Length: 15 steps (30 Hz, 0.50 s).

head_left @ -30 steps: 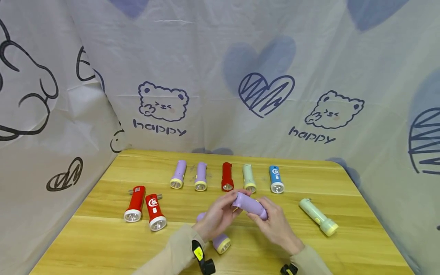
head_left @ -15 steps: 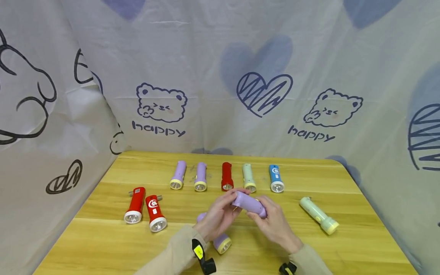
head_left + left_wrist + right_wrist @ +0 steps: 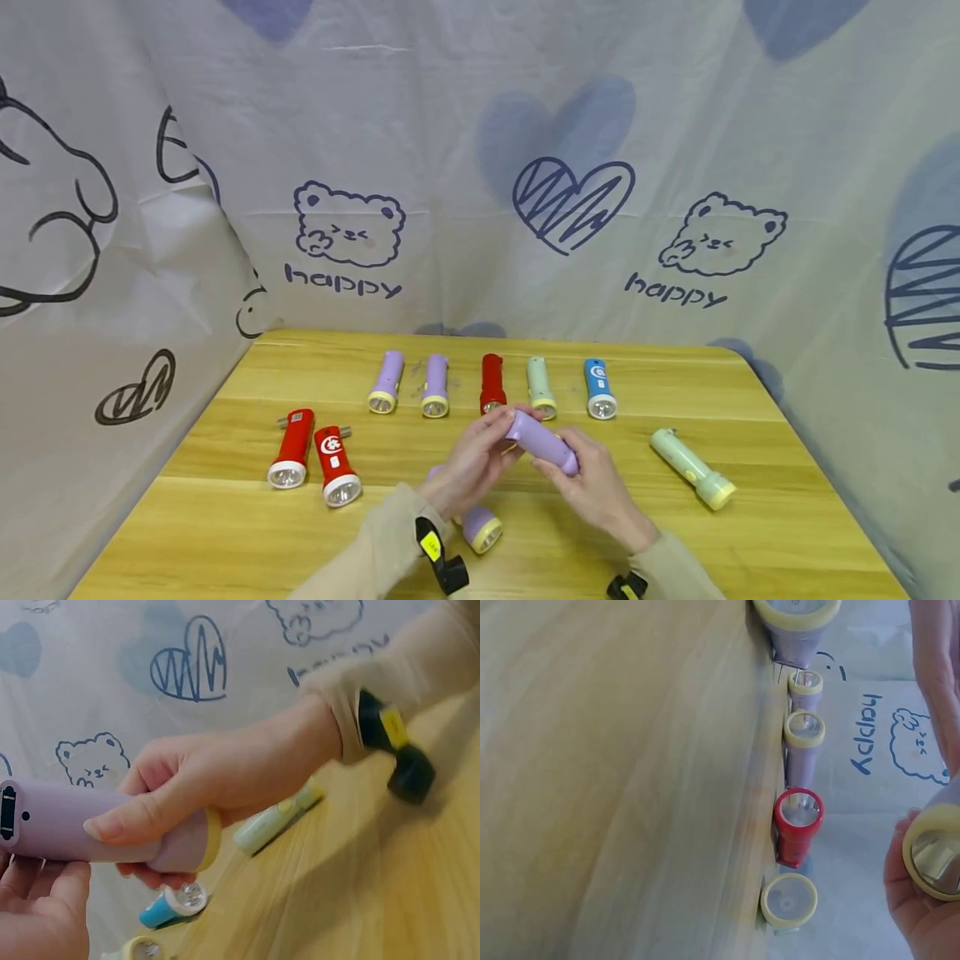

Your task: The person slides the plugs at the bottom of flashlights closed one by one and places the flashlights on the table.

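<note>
Both hands hold a purple flashlight (image 3: 543, 442) tilted above the middle of the table. My right hand (image 3: 600, 483) grips it near its yellow-rimmed head, thumb along the body in the left wrist view. At the tail end, my left hand (image 3: 476, 462) holds it, with fingers (image 3: 71, 889) against its underside. A black slot and a small dark hole mark that end. In the right wrist view the lamp head (image 3: 936, 855) faces the camera. Another purple flashlight (image 3: 480, 529) lies below my left forearm, partly hidden by it.
Along the back stand in a row two purple flashlights (image 3: 435, 385), a red one (image 3: 492, 379), a pale green one (image 3: 540, 387) and a blue one (image 3: 599, 387). Two red-and-white flashlights (image 3: 336, 467) lie left; a pale green one (image 3: 692, 468) lies right. Printed cloth surrounds the wooden table (image 3: 225, 533).
The held flashlight's tail has risen slightly, and my left fingers have shifted a little there. The head view has drifted slightly; the flashlights on the table stay in place.
</note>
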Each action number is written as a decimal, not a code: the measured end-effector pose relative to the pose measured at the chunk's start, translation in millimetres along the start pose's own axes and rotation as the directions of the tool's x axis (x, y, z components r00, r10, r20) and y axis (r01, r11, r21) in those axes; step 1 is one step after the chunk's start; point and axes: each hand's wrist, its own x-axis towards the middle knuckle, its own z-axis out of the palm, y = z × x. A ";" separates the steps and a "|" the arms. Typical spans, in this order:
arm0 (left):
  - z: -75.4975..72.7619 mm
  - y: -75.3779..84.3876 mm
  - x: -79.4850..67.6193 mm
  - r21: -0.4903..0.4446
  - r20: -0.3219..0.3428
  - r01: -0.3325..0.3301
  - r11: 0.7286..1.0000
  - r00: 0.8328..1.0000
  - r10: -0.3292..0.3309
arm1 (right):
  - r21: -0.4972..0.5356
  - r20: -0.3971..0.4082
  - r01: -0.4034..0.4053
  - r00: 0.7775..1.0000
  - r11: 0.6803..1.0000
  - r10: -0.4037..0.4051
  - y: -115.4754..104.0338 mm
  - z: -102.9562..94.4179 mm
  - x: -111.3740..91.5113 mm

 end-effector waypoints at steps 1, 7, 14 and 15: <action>-0.9 0.8 0.4 0.024 -0.006 0.005 1.000 1.000 -0.005 | 0.007 0.006 -0.010 1.000 1.000 0.010 -0.2 -0.2 0.1; -3.0 3.7 2.3 0.138 -0.074 0.025 0.990 0.997 -0.015 | 0.056 0.066 -0.090 0.994 0.994 0.087 -2.6 -2.9 1.3; -5.4 4.6 2.2 0.273 -0.112 0.030 0.961 0.994 0.001 | 0.182 0.263 -0.257 0.943 0.949 0.205 -5.7 -8.6 2.8; -6.0 4.5 2.2 0.283 -0.114 0.034 0.958 0.993 -0.002 | 0.201 0.292 -0.275 0.933 0.940 0.210 -5.6 -9.3 2.9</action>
